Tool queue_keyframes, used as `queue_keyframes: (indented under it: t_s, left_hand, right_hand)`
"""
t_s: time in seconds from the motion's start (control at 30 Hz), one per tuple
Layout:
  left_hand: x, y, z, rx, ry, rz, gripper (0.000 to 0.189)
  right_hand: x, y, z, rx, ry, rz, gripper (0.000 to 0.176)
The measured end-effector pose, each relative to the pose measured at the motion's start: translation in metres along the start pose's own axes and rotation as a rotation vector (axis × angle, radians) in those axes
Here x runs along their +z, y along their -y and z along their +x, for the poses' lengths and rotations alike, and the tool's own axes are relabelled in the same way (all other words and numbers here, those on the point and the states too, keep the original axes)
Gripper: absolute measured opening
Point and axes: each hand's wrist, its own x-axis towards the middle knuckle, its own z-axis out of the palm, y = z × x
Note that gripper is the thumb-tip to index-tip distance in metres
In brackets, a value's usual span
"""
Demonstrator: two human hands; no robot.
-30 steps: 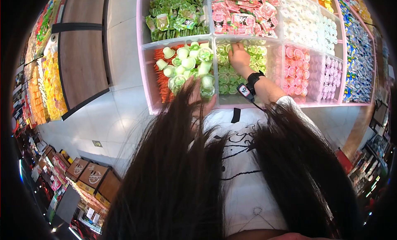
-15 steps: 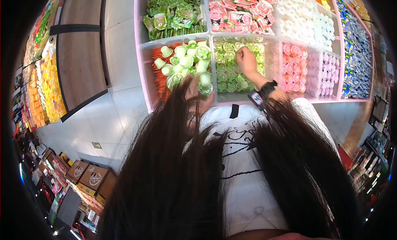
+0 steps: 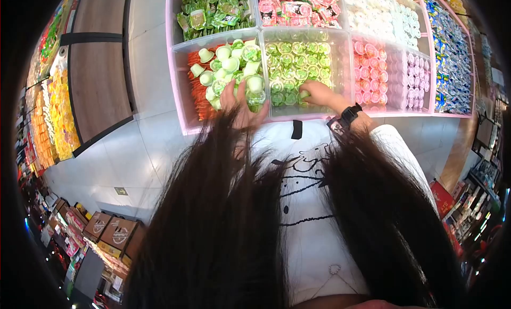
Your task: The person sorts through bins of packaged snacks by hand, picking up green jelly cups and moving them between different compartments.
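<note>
My left hand has its fingers spread at the near edge of a heap of loose pale green jelly cups, which lies over red-orange packets. Long hair covers part of this hand. In the neighbouring compartment, green cups stand in neat rows. My right hand, with a black watch on its wrist, is over the near rows of that compartment. Its fingers are pinched on a small green cup.
Behind are compartments of green packets and pink packets. To the right are pink cups, purple cups and blue-wrapped sweets. Cardboard boxes stand at the lower left.
My right hand has moved from the far rows toward the near edge, and a green cup now shows at its fingertips. The whole bin appears slightly higher and further left in view.
</note>
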Motion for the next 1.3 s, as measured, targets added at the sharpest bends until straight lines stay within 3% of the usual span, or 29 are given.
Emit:
queue_keyframes:
  t_s: [0.03,0.13,0.17,0.27,0.4,0.5,0.73,0.87,0.97,1.07,1.27,1.3]
  left_hand:
    - [0.002,0.001,0.0,0.028,-0.051,-0.015,0.076]
    - [0.003,0.0,0.0,0.005,-0.074,-0.022,0.074]
    - [0.003,0.0,0.0,0.016,-0.099,-0.018,0.072]
    - [0.003,0.001,-0.001,0.021,-0.094,-0.041,0.071]
    - [0.003,-0.001,-0.001,0.012,-0.1,-0.028,0.069]
    - [0.003,0.004,-0.002,0.039,-0.075,-0.051,0.067]
    - [0.0,0.009,-0.001,0.03,-0.044,-0.052,0.066]
    - [0.002,0.013,-0.002,0.067,-0.038,-0.069,0.065]
    - [0.002,0.012,-0.001,0.073,-0.053,-0.061,0.064]
    - [0.002,0.012,-0.001,0.084,-0.068,-0.061,0.064]
    - [0.001,0.009,-0.001,0.071,-0.079,-0.068,0.064]
    - [0.001,0.008,0.0,0.075,-0.089,-0.068,0.064]
  right_hand:
    - [0.002,-0.001,0.004,-0.04,-0.006,-0.011,0.029]
    - [0.002,-0.008,0.008,0.121,0.057,0.405,0.022]
    - [0.003,-0.011,0.012,0.287,0.114,0.655,0.026]
    - [0.001,-0.014,0.032,0.377,-0.049,0.973,0.03]
    - [-0.02,0.001,0.085,0.514,-0.516,1.474,0.038]
    - [-0.024,0.001,0.123,0.469,-0.602,1.624,0.041]
    - [-0.009,0.018,0.155,0.59,-0.692,1.371,0.04]
    - [-0.015,0.018,0.148,0.559,-0.597,1.366,0.044]
    - [-0.027,0.025,0.141,0.655,-0.512,1.198,0.047]
    - [-0.031,0.032,0.136,0.722,-0.573,1.088,0.049]
    - [-0.03,0.035,0.117,0.709,-0.576,1.034,0.044]
    - [-0.028,0.036,0.114,0.601,-0.708,0.823,0.042]
